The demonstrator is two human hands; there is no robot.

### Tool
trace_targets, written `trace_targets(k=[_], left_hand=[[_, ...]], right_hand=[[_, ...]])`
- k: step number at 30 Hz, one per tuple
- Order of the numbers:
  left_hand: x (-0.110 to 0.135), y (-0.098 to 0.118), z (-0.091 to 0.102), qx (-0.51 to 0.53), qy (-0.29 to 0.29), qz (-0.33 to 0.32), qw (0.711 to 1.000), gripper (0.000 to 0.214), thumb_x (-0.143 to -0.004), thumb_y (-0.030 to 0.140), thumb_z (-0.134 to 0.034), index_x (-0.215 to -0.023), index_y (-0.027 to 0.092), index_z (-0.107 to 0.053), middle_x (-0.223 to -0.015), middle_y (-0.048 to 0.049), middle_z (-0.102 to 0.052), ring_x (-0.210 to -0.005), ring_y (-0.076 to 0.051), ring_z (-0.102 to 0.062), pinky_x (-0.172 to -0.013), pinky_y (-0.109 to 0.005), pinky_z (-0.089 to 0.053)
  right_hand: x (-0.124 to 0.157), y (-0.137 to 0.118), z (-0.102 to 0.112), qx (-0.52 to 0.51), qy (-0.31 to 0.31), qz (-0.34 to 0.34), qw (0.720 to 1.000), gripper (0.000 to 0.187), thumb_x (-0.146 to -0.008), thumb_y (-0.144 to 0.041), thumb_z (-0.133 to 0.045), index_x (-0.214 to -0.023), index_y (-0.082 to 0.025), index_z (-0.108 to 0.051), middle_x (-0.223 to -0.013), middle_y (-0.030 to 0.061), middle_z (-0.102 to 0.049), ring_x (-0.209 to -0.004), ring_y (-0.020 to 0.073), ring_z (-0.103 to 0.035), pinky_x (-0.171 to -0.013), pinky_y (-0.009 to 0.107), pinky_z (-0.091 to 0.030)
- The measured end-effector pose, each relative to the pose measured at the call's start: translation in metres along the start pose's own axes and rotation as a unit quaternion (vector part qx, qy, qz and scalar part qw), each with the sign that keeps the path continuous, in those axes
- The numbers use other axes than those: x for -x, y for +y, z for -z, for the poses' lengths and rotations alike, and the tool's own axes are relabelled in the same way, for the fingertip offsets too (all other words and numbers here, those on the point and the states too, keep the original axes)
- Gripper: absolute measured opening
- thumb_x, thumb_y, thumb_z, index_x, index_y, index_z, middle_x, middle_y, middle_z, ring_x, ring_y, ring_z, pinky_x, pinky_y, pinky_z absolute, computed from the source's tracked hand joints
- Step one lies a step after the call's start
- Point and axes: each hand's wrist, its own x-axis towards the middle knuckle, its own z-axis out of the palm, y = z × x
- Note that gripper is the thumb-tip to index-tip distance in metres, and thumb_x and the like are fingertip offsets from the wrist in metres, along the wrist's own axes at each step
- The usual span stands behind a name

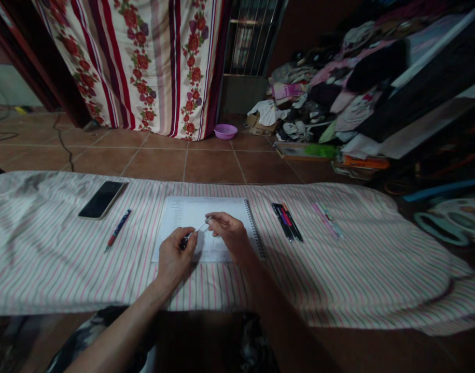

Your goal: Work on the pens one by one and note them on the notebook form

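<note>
Over a spiral notebook (171, 212), both hands meet at a pen (184, 241). My left hand (175, 254) is closed around its dark part, with thumb and forefinger pinched at the front. A thin pale rod, like a pen refill, runs from there up to my right hand (232, 233), whose fingertips are pinched at its far end. Whether the rod is joined to the dark part is hidden by the fingers. The notebook lies open on the striped cloth, with faint writing or print on its page and its coil at the right.
A phone (102, 200) and a blue-red pen (118, 230) lie left of the notebook. To the right are several dark pens (287, 223) and some pastel pens (327, 220). Striped cloth (377, 259) covers the low table. Beyond stand a purple basin (225, 131) and heaped clothes (331, 93).
</note>
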Motion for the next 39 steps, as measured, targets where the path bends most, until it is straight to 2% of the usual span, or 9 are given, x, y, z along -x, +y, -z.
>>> trace_targets(k=[33, 35, 39], left_hand=[[-0.001, -0.001, 0.0, -0.001, -0.002, 0.002, 1.0, 0.027, -0.081, 0.039, -0.049, -0.086, 0.018, -0.065, -0.072, -0.0027, -0.066, -0.062, -0.015, -0.06, -0.055, -0.024, -0.045], [-0.001, 0.0, 0.001, -0.001, -0.003, 0.007, 1.0, 0.027, -0.081, 0.039, -0.049, -0.086, 0.018, -0.065, -0.07, -0.0025, -0.066, -0.06, -0.014, -0.059, -0.054, -0.024, -0.045], [-0.001, 0.0, 0.001, 0.004, -0.002, 0.015, 1.0, 0.026, -0.081, 0.038, -0.05, -0.084, 0.018, -0.065, -0.067, -0.0022, -0.065, -0.058, -0.014, -0.059, -0.052, -0.023, -0.045]], right_hand=[[0.0, -0.001, 0.0, 0.012, 0.006, 0.0, 1.0, 0.024, -0.065, -0.032, -0.065, -0.083, -0.018, -0.069, -0.069, 0.0022, -0.065, -0.062, 0.0123, -0.056, -0.053, 0.023, -0.044], [-0.001, -0.002, 0.003, 0.011, 0.023, 0.0, 1.0, 0.024, -0.065, -0.033, -0.065, -0.084, -0.018, -0.068, -0.072, 0.0028, -0.066, -0.063, 0.0128, -0.057, -0.053, 0.024, -0.044], [-0.007, -0.002, 0.017, 0.007, 0.096, 0.002, 0.995, 0.027, -0.063, -0.035, -0.065, -0.084, -0.017, -0.067, -0.075, 0.0043, -0.067, -0.063, 0.0127, -0.057, -0.054, 0.024, -0.043]])
